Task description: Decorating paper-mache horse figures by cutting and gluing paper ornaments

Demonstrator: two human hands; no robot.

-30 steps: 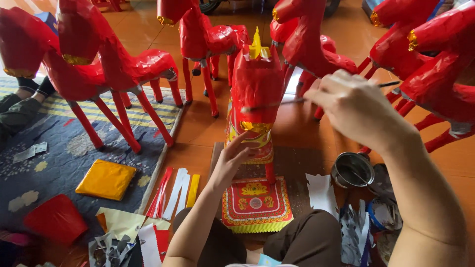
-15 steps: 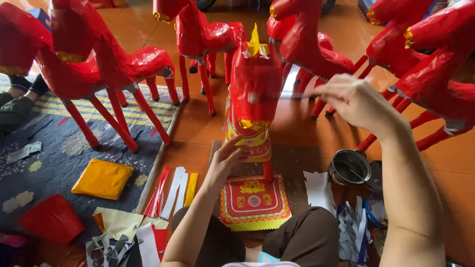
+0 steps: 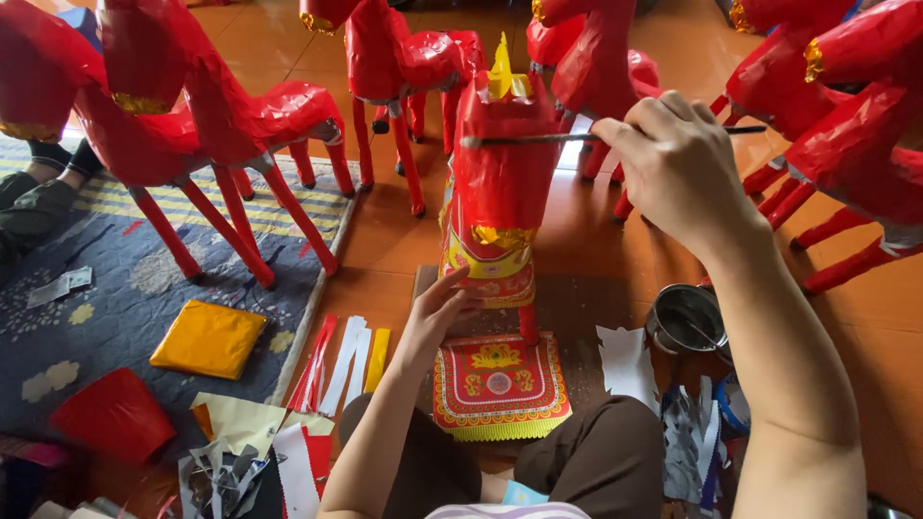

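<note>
Hands at a red foil-paper horse figure (image 3: 500,183).
Left hand (image 3: 444,309) rests open against its patterned chest; right hand (image 3: 673,159) pinches a thin dark brush (image 3: 538,139) across its head.

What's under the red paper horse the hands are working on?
Under the red paper horse lies a red and gold fringed decorated sheet on a dark mat. The left hand steadies its chest; the right hand holds a thin brush. The horse's body hides its rear legs.
</note>
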